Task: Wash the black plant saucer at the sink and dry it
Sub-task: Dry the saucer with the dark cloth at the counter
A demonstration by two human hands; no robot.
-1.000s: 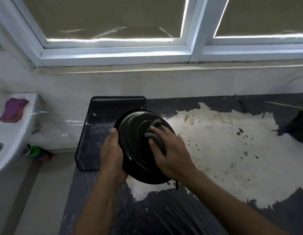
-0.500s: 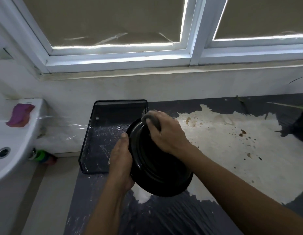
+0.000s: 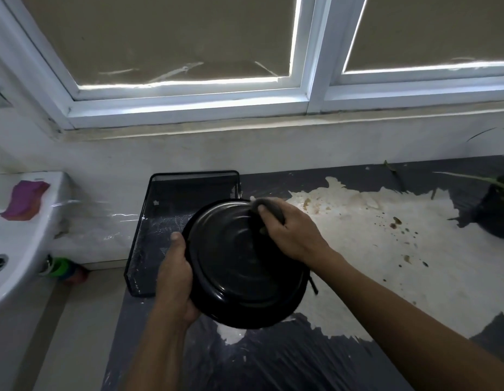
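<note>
Glossy black round plastic plant saucer (image 3: 245,266) is held off the counter, between my two hands. Left hand (image 3: 174,280) clamps its left rim, with the thumb on the face and the fingers hidden behind. Right hand (image 3: 290,232) has its fingers curled round a crumpled grey cloth (image 3: 269,206), pressed at the upper rim.

Risk, as I judge it: this is a one-rim hold on a slick, maybe wet surface. Cloth pressure at the edge farthest from the left fingers could lever the saucer out from under the thumb.

It is round, so it has no long axis. The ringed face tilts up toward me and is likely the underside.
</note>
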